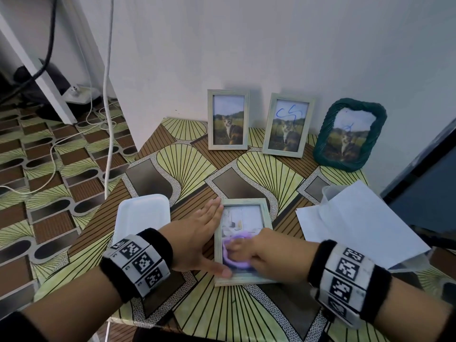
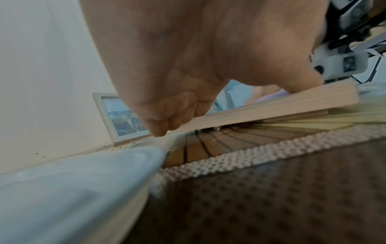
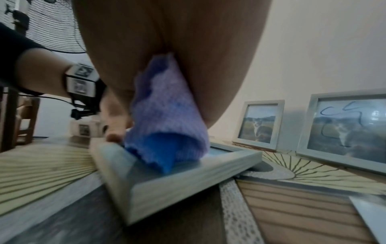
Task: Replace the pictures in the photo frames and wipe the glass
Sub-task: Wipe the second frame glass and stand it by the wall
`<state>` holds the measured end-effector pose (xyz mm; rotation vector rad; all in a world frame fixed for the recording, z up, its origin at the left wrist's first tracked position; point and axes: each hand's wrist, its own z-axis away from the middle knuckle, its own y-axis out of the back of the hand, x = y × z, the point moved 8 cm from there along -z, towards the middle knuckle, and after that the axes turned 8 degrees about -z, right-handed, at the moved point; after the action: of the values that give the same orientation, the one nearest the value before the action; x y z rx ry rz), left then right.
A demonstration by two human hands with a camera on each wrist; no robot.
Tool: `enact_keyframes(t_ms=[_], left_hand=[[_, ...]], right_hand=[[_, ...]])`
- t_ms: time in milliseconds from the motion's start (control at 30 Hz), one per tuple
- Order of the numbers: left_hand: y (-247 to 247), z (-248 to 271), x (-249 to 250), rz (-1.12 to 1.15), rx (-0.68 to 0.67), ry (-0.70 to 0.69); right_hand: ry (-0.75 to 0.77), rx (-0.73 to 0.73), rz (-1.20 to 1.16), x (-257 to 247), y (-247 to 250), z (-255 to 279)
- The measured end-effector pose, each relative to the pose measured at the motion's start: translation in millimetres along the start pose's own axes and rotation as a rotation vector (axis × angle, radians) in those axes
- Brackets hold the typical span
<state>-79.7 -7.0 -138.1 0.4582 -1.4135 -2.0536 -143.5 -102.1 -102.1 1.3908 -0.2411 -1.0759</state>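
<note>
A pale wooden photo frame (image 1: 267, 213) (image 3: 188, 186) (image 2: 271, 105) lies flat on the patterned table, glass up. My left hand (image 1: 202, 233) (image 2: 158, 130) lies flat along its left edge with straight fingers, thumb on the lower rim. My right hand (image 1: 254, 253) grips a purple cloth (image 1: 234, 264) (image 3: 167, 118) and presses it on the lower part of the glass. Against the wall stand a clean cat-photo frame (image 1: 228, 119) (image 3: 258, 123), a frame with blue scribble on its glass (image 1: 287, 124) (image 3: 346, 127), and a green woven frame (image 1: 349, 134), also marked.
A white plastic tray (image 1: 142, 215) (image 2: 73, 189) sits just left of my left hand. White paper sheets (image 1: 357, 223) lie to the right. The table (image 1: 222, 317) stands against the wall; cables trail over the floor on the left.
</note>
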Motion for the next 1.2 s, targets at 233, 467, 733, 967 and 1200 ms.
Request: enact_keyframes(t_ms=[233,467,733,967,1200], left_hand=[[-2,0,-2,-0.001,-0.01,0.0],[-3,-2,0,0.034,-0.031,-0.014],[-3,-3,1,0.045,-0.011,-0.026],[-2,-3,-1,-0.003,-0.009,-0.004],[-4,-4,-4,-0.027,-0.009,0.005]], right_hand=[[-0.05,-0.059,0.275,11,-26,25],[-0.223,-0.149,0.424,32,-18,22],[-0.353,-0.097,0.27,39,12,-16],[-0.191,-0.044,0.06,24,-6,-17],[-0.028,-0.006,-0.114,6,-14,9]])
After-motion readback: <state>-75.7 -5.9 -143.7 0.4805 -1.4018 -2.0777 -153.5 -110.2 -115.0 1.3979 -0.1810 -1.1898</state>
